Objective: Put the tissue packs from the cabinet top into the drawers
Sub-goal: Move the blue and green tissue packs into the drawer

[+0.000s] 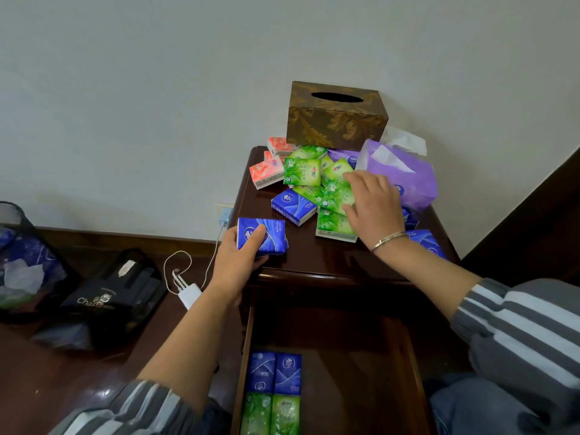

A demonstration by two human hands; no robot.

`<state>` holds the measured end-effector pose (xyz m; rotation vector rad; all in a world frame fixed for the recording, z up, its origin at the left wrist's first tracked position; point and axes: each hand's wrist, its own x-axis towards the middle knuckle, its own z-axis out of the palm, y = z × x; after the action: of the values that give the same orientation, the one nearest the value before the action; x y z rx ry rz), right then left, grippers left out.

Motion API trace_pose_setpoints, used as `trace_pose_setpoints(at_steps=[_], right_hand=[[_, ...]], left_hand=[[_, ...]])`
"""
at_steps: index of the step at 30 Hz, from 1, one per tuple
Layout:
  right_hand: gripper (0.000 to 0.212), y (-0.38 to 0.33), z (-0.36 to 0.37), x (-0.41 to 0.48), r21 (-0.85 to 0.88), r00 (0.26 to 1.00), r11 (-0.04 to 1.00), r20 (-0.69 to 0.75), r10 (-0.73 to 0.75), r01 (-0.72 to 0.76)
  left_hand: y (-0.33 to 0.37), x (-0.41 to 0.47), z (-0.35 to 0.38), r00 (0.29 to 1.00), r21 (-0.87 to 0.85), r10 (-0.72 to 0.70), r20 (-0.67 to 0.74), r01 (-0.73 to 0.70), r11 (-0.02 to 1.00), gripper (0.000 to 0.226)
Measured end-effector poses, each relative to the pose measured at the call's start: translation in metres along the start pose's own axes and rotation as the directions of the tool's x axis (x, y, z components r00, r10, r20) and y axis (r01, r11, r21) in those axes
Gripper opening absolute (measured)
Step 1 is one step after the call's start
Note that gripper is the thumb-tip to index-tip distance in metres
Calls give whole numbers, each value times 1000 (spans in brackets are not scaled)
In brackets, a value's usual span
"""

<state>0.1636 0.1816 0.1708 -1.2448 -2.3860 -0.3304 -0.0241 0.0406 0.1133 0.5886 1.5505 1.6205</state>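
Open drawer [361,387] holds four tissue packs [287,375] (two blue, two green).

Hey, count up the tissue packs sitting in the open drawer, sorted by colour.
Blue packs: 2
Green packs: 2
Total in view in the drawer: 4

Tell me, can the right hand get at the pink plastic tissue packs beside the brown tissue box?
Probably yes. The right hand rests on green tissue packs beside the pink plastic tissue packs, which lie uncovered at the left rear of the dark wooden cabinet top; nothing stands between.
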Motion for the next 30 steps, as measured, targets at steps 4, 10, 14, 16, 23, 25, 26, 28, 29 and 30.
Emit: trace_pose_setpoints(at_steps=[4, 10, 14, 16, 23, 25, 26, 28, 29, 30], right_hand=[[50, -3, 0, 18, -207, 988, 978, 142, 56, -25], [29, -15, -8, 33, -245, 982, 968, 188, -9, 56], [38, 2, -26, 38, 180, 958, 980, 285, 26, -80], [44, 9, -38, 45, 428, 920, 881, 390, 20, -201], [60, -10, -17, 45, 151, 616, 988, 776, -136, 29], [67, -13, -11, 43, 125, 600, 991, 790, -124, 40], [72, -14, -10, 43, 126, 601, 992, 790, -117, 28], [82, -13, -11, 43, 127, 627, 992, 773, -91, -12], [85, -12, -11, 43, 108, 653, 994, 753, -76, -9], [86, -13, -12, 42, 70, 682, 997, 729, -63, 17]], left_hand=[[-1, 0, 0, 1000, 10, 3, 3, -3, 1000, 42], [1, 0, -1, 1000, 13, 0, 4, 0, 1000, 41], [0, 0, -1, 1000, 14, 3, 6, -4, 1000, 41], [-1, 1, -1, 1000, 8, 10, 7, -10, 1000, 41], [-2, 0, -1, 1000, -4, 14, 18, -13, 1000, 40], [-2, 0, -1, 1000, -13, 14, 17, -14, 1000, 37], [-1, 0, -1, 1000, -19, 13, 17, -13, 1000, 36], [-1, 0, -1, 1000, -18, 9, 22, -9, 1000, 38], [-1, 1, -1, 1000, -17, 8, 22, -7, 1000, 39], [-1, 1, -1, 1000, -16, 5, 19, -5, 1000, 39]])
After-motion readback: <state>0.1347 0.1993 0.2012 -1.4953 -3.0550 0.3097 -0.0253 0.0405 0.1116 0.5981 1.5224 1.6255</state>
